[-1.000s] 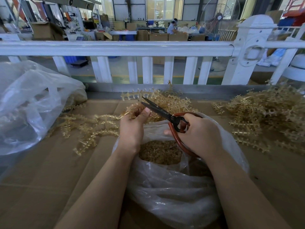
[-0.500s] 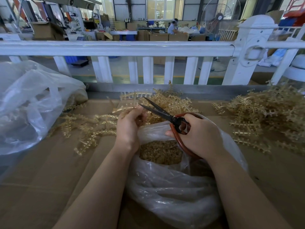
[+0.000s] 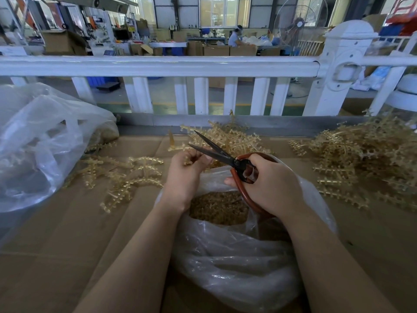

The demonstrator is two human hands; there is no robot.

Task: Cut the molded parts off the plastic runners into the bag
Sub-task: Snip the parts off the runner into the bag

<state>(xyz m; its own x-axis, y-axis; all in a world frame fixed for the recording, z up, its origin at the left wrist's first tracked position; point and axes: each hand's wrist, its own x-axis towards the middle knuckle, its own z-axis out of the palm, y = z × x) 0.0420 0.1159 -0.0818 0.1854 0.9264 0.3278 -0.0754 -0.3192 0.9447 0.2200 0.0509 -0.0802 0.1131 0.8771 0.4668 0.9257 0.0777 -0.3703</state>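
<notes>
My left hand pinches a thin tan plastic runner just above the mouth of a clear plastic bag. Loose tan cut parts fill the bottom of that bag. My right hand grips the red-brown handles of black-bladed scissors. The blades stand apart, their tips pointing up and left over my left fingers and the runner.
A heap of tan runners lies at the right, another behind the bag, stripped ones at the left. A second clear bag bulges at far left. A white railing borders the cardboard-covered table.
The scissor blades have opened wider. My left hand has shifted the runner slightly, with less of it sticking out to the left than a second ago.
</notes>
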